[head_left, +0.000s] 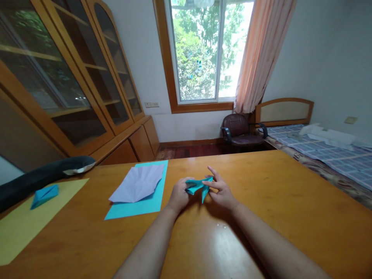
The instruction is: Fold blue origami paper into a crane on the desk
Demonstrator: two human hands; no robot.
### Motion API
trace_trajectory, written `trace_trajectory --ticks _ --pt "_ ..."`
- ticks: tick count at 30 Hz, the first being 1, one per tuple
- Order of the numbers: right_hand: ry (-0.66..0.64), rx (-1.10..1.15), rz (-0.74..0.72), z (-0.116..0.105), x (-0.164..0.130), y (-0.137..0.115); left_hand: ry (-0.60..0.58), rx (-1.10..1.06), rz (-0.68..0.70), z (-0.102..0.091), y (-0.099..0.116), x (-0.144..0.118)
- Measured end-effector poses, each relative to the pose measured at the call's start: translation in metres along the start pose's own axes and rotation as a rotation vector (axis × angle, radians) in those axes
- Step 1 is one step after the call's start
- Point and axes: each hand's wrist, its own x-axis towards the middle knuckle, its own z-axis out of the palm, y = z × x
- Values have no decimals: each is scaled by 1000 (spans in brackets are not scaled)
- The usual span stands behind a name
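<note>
A folded piece of turquoise paper (195, 186) is held between my two hands, a little above the wooden table (232, 170). My left hand (179, 195) grips its left end, with the fingers partly hidden behind the paper. At the other end, my right hand (221, 192) pinches the paper between thumb and fingers, and one finger points up and away. A pointed flap hangs down beside the right fingers. The paper has several creased layers; its exact shape is hard to make out.
Left of my hands, a creased pale lilac sheet (139, 183) lies on a flat turquoise sheet (158, 201). Farther left, a folded blue paper piece (45, 195) rests on a yellow sheet (17, 228). A dark padded object (43, 174) lies along the table's left edge. Beyond stands an office chair (236, 128).
</note>
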Motion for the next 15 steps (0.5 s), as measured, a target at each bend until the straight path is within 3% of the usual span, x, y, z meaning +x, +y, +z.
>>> trace_trajectory --ticks 8,15 --pt "-42 -101 38 2 -1 4 26 227 86 -2 -3 -1" --pt "-55 -106 70 5 -1 20 -44 189 62 0 -5 0"
